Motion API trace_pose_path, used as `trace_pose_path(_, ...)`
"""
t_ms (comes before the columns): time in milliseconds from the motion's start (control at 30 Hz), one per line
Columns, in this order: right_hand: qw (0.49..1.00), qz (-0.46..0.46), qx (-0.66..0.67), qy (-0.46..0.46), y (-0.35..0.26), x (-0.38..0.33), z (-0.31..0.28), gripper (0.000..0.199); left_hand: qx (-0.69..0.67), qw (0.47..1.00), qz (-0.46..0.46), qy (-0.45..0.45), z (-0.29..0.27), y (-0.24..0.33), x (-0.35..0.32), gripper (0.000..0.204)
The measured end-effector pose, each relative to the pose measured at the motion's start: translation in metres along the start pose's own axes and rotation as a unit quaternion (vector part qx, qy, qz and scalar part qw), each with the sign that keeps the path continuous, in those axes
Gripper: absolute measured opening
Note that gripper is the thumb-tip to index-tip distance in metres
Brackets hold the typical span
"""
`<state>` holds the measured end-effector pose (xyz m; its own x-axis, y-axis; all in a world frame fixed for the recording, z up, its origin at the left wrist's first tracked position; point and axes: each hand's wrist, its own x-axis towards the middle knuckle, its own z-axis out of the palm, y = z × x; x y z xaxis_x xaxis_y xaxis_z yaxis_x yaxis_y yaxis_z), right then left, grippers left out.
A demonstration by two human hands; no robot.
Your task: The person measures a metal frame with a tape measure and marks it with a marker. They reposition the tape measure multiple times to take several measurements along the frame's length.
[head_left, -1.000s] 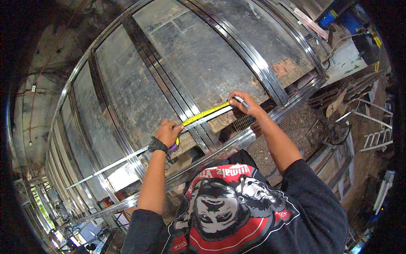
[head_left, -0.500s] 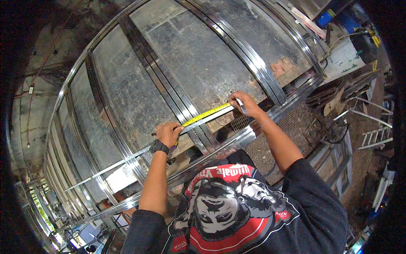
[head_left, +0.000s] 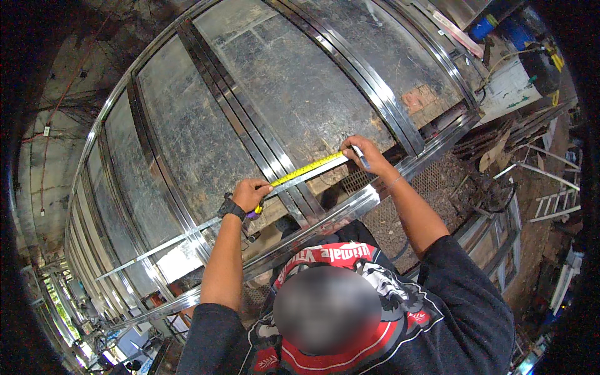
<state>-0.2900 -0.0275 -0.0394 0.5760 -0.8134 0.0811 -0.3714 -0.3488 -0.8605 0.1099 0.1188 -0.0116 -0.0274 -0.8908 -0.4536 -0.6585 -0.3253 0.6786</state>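
A yellow tape measure [head_left: 306, 168] is stretched between my hands, along a thin shiny metal bar [head_left: 325, 167] that lies across the frame's rails. My left hand [head_left: 250, 194] pinches the blade at its left part; the yellow and dark case shows partly beneath the palm. At the blade's other end, my right hand [head_left: 365, 154] closes its fingers on the tape and the bar's end. A white and dark marker pen [head_left: 360, 157] also sits in the right hand, pointing back toward the wrist. A black watch [head_left: 232, 207] is on my left wrist.
Paired shiny metal rails [head_left: 369, 84] cross a large scuffed dark board [head_left: 262, 75]. A near rail [head_left: 337, 211] of the frame runs in front of my body. A white ladder [head_left: 556, 190] lies on the right, and dark boards [head_left: 531, 131] are stacked behind it.
Both hands keep their hold on the stretched tape. My left hand has shifted very slightly, and more of the yellow tape case shows below it.
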Motion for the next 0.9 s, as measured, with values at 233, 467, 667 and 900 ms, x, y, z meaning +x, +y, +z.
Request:
trace_pose_path(233, 0.999, 0.034, 0.035, 0.001, 0.001, -0.002, -0.001, 0.014, -0.038, 0.999, -0.029, -0.018, 0.000, -0.004, 0.005, 0.028)
trace_pose_path(467, 0.997, 0.048, 0.063, 0.001, -0.007, -0.003, -0.004, 0.017, -0.034, 0.998, -0.037, -0.028, 0.000, -0.010, 0.010, 0.029)
trace_pose_path(667, 0.995, 0.073, 0.060, 0.004, -0.017, -0.005, -0.011, 0.024, -0.041, 0.999, -0.019, -0.030, -0.003, -0.001, 0.009, 0.030)
trace_pose_path(900, 0.956, 0.075, -0.019, 0.283, -0.053, -0.021, -0.002, 0.033, -0.017, 0.999, -0.036, -0.011, 0.001, -0.003, 0.008, 0.030)
